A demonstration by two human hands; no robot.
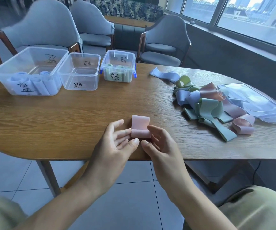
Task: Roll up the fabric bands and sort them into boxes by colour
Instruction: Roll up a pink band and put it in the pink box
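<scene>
- Both hands work a pink band [140,127] on the counter [67,117], just ahead of the near edge. The left hand [115,143] has its fingers nearly straight against the roll's left end; the right hand [158,143] curls round the right end, thumb tips almost meeting below the roll.
- The band is part rolled: a short flat tail lies just beyond the fingertips.
- To roll well, I judge the hands should keep both ends level so the layers stack square, push forward with even pressure, and pinch the finished roll so it does not spring open.
- The pink box [80,72], far ahead and to the left, looks empty; it sits between the blue box [29,70] on its left and the green box [118,67] on its right, both holding rolls.
- Bare counter lies between the hands and the boxes, so the carry looks unobstructed.
- The pile [208,103] of loose bands lies ahead to the right, well apart, with a lid [253,100] beyond it.
- The near counter edge is right under the wrists; a roll let slip backwards could drop to the floor.
</scene>
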